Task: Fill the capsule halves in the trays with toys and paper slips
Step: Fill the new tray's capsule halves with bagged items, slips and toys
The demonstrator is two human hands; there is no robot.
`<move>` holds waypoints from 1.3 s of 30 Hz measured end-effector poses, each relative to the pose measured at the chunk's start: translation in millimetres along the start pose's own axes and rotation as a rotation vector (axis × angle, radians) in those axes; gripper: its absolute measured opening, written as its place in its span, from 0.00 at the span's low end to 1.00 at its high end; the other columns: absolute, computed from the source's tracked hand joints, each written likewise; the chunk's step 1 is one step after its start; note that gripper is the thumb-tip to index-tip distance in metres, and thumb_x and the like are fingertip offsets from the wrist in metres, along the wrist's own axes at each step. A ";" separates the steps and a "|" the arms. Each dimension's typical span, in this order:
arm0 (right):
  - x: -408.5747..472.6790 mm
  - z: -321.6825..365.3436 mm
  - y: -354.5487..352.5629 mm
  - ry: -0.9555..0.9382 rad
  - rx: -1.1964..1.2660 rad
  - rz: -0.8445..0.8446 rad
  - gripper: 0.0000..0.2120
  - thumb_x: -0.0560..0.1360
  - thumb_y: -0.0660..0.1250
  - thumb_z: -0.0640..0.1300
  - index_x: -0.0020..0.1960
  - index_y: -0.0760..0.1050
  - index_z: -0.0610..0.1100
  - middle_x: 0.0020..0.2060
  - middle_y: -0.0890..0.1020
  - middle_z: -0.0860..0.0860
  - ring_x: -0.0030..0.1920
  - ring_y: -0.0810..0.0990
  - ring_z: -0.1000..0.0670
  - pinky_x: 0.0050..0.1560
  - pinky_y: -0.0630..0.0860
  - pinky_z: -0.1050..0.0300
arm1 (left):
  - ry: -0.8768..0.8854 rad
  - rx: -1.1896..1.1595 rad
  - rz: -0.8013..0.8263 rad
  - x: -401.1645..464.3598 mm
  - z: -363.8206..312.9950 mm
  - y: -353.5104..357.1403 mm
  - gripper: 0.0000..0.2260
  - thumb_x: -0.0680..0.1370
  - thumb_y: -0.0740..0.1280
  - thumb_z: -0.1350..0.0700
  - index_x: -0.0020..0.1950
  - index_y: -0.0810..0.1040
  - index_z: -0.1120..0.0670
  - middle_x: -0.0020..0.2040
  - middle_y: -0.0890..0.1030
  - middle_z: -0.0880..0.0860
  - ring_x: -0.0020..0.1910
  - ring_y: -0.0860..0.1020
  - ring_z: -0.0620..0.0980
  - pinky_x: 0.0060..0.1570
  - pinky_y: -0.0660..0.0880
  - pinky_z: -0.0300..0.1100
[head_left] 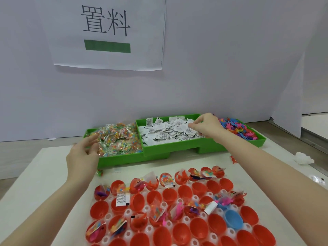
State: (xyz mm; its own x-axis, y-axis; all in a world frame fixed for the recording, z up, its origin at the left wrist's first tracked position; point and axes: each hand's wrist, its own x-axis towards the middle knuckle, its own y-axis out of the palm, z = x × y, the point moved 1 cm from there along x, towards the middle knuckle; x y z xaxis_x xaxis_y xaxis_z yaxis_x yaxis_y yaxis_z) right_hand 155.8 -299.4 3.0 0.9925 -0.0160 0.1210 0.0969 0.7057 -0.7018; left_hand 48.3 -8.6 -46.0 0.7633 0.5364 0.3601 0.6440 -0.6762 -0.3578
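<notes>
Pinching a folded paper slip (191,125) with right hand (209,126) over green plastic bin (156,151); reaching left hand (83,155), fingers loose and empty, beside crinkly bead packets (117,139); glossy red capsule halves (179,210) nearer.

light was bright, even and soft; shadows were faint, edges bowed by the wide lens, detail slightly soft.

Both forearms are bare to the frame edge. The left hand (82,157) and right hand (209,126) are ungloved, without visible rings.
</notes>
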 end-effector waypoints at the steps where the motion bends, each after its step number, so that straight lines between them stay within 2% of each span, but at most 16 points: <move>1: 0.8 1.1 2.6 -0.023 -0.051 -0.001 0.12 0.74 0.68 0.45 0.49 0.79 0.36 0.38 0.81 0.46 0.35 0.79 0.50 0.39 0.74 0.61 | -0.015 -0.050 -0.008 -3.3 -1.9 -2.7 0.13 0.79 0.60 0.63 0.61 0.77 0.56 0.54 0.79 0.58 0.47 0.76 0.53 0.51 0.69 0.43; 3: 2.3 3.0 7.3 -0.031 -0.131 -0.005 0.17 0.72 0.69 0.46 0.54 0.78 0.33 0.49 0.82 0.41 0.48 0.81 0.44 0.51 0.74 0.56 | -0.053 -0.181 -0.001 -12.3 -6.8 -8.3 0.12 0.78 0.61 0.64 0.60 0.78 0.58 0.53 0.79 0.57 0.47 0.75 0.51 0.51 0.70 0.40; 6: 5.2 6.4 15.0 -0.038 -0.265 0.045 0.23 0.71 0.70 0.47 0.56 0.76 0.30 0.55 0.79 0.37 0.54 0.79 0.38 0.57 0.75 0.47 | -0.101 -0.334 0.032 -29.1 -15.1 -15.7 0.12 0.78 0.60 0.65 0.57 0.78 0.56 0.48 0.79 0.53 0.44 0.75 0.49 0.43 0.72 0.31; 9: 8.0 7.5 24.4 -0.063 -0.350 0.100 0.22 0.70 0.71 0.47 0.58 0.77 0.34 0.60 0.78 0.42 0.59 0.77 0.42 0.59 0.74 0.47 | -0.178 -0.474 0.082 -40.6 -22.6 -23.8 0.11 0.79 0.58 0.66 0.53 0.78 0.55 0.41 0.77 0.50 0.35 0.76 0.44 0.39 0.74 0.32; 12: 8.2 4.6 29.5 -0.093 -0.326 0.065 0.19 0.70 0.72 0.48 0.56 0.79 0.39 0.59 0.79 0.45 0.57 0.78 0.46 0.54 0.74 0.54 | -0.228 -0.573 0.123 -48.1 -32.1 -34.0 0.14 0.80 0.56 0.66 0.47 0.78 0.50 0.37 0.75 0.52 0.25 0.76 0.39 0.31 0.74 0.28; 15: 8.9 4.0 29.3 -0.124 -0.306 -0.007 0.11 0.67 0.74 0.46 0.47 0.81 0.42 0.55 0.81 0.47 0.50 0.79 0.48 0.45 0.72 0.58 | -0.210 -0.615 0.131 -53.3 -40.0 -41.4 0.13 0.80 0.57 0.64 0.47 0.78 0.49 0.38 0.74 0.51 0.24 0.74 0.39 0.32 0.76 0.31; 19: 11.0 3.0 21.1 -0.121 -0.261 -0.066 0.12 0.63 0.77 0.48 0.34 0.76 0.44 0.35 0.80 0.49 0.40 0.79 0.49 0.41 0.74 0.56 | -0.198 -0.642 0.148 -57.7 -46.9 -43.6 0.10 0.79 0.59 0.64 0.48 0.78 0.51 0.38 0.74 0.51 0.23 0.73 0.38 0.31 0.76 0.29; 21: 11.2 1.7 16.5 -0.119 -0.194 -0.060 0.14 0.63 0.78 0.49 0.29 0.75 0.44 0.26 0.77 0.51 0.33 0.78 0.52 0.42 0.75 0.55 | -0.186 -0.657 0.159 -60.5 -50.0 -43.9 0.09 0.78 0.61 0.63 0.47 0.78 0.51 0.37 0.75 0.51 0.24 0.74 0.39 0.32 0.76 0.29; 25: 9.3 5.2 8.6 -0.083 -0.003 -0.153 0.14 0.65 0.76 0.49 0.28 0.78 0.40 0.21 0.75 0.52 0.27 0.74 0.59 0.39 0.69 0.61 | -0.155 -0.654 0.204 -66.7 -56.0 -42.9 0.06 0.74 0.65 0.61 0.46 0.79 0.52 0.39 0.79 0.53 0.28 0.80 0.43 0.32 0.77 0.30; 28: -5.2 19.4 0.5 -0.013 0.313 -0.148 0.15 0.68 0.74 0.46 0.31 0.77 0.37 0.15 0.71 0.54 0.16 0.68 0.59 0.27 0.65 0.68 | -0.190 -0.687 0.262 -70.8 -61.8 -40.6 0.05 0.71 0.67 0.63 0.44 0.80 0.55 0.37 0.82 0.55 0.33 0.83 0.48 0.34 0.78 0.32; 30: -20.0 32.7 -4.9 0.078 0.552 -0.099 0.17 0.69 0.73 0.47 0.30 0.73 0.37 0.14 0.68 0.54 0.14 0.59 0.58 0.18 0.58 0.67 | -0.201 -0.706 0.311 -74.2 -65.6 -38.7 0.04 0.69 0.68 0.62 0.41 0.81 0.56 0.36 0.83 0.54 0.35 0.83 0.50 0.34 0.78 0.31; 32: -41.5 47.7 -7.7 0.165 0.750 -0.037 0.18 0.69 0.73 0.48 0.28 0.70 0.40 0.15 0.68 0.53 0.15 0.55 0.56 0.18 0.52 0.66 | -0.193 -0.702 0.366 -80.4 -71.2 -35.5 0.05 0.69 0.68 0.63 0.41 0.82 0.56 0.37 0.84 0.53 0.37 0.84 0.49 0.35 0.77 0.31; 35: -88.7 67.3 -8.0 0.189 0.920 0.113 0.18 0.67 0.70 0.51 0.23 0.73 0.45 0.18 0.71 0.52 0.15 0.55 0.57 0.20 0.50 0.65 | -0.196 -0.674 0.420 -92.2 -81.5 -27.0 0.06 0.73 0.66 0.63 0.45 0.82 0.55 0.37 0.85 0.52 0.39 0.84 0.48 0.38 0.78 0.31; 37: -125.1 74.0 -5.0 0.203 1.048 0.245 0.14 0.63 0.69 0.54 0.25 0.74 0.46 0.16 0.70 0.53 0.15 0.55 0.57 0.18 0.50 0.65 | -0.194 -0.640 0.457 -102.1 -89.8 -21.5 0.07 0.74 0.65 0.56 0.47 0.82 0.53 0.38 0.85 0.50 0.40 0.83 0.47 0.41 0.79 0.34; 39: -157.7 76.4 -2.3 0.211 1.123 0.328 0.14 0.59 0.69 0.54 0.22 0.73 0.46 0.15 0.67 0.54 0.14 0.55 0.57 0.17 0.50 0.66 | -0.158 -0.595 0.524 -113.3 -99.4 -17.4 0.14 0.70 0.62 0.44 0.47 0.82 0.49 0.41 0.84 0.45 0.42 0.82 0.43 0.42 0.78 0.34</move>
State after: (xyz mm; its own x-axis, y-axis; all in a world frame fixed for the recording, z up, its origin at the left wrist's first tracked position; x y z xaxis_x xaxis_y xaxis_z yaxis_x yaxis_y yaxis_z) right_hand -6.7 -244.3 39.2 0.9607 0.2388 -0.1418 -0.1786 0.9222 0.3429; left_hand -54.5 -107.8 5.0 0.9852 0.1099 0.1312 0.0988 -0.9912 0.0883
